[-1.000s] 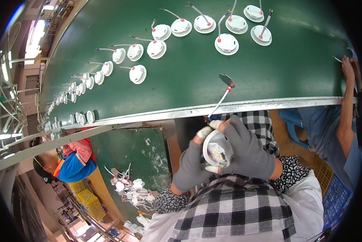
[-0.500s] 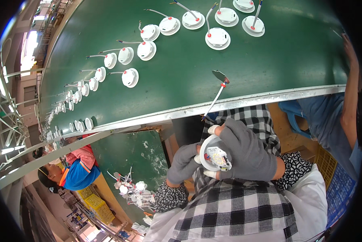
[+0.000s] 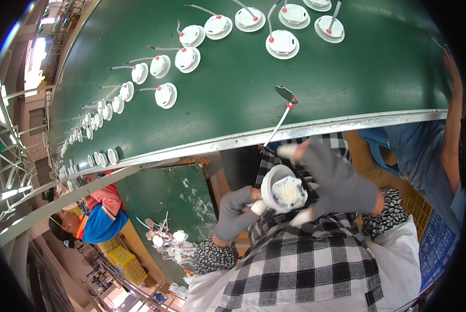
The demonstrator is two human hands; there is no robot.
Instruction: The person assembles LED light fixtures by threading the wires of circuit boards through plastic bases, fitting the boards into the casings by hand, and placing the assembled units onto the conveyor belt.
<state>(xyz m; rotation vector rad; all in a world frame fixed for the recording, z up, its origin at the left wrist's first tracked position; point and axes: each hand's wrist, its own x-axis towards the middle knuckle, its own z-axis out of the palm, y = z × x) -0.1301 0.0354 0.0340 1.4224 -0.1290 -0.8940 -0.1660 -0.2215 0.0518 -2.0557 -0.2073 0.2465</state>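
My left hand (image 3: 238, 212), in a grey glove with white-covered fingertips, grips the rim of a round white lamp housing (image 3: 271, 183). On the housing's open side sits a white LED board (image 3: 291, 193) with yellowish dots, tilted toward me. To the right of it, my right hand (image 3: 339, 182), gloved the same way and smeared by motion, is apart from the lamp with thumb and fingers spread. A short white cable (image 3: 277, 126) with a red collar and a dark flat end piece lies across the table's metal edge, beyond my hands.
Rows of white round lamps (image 3: 282, 44) with grey cables stand on the green table (image 3: 217, 114). A side table (image 3: 186, 190) at lower left carries a heap of wired parts (image 3: 173, 244). Co-workers sit at left (image 3: 105, 226) and right (image 3: 420, 151). Yellow crates (image 3: 124, 262) stand lower left.
My right hand has let go of the lamp and moved off to the right, its fingers opening. The LED board now shows more fully in the housing, still held by my left hand.
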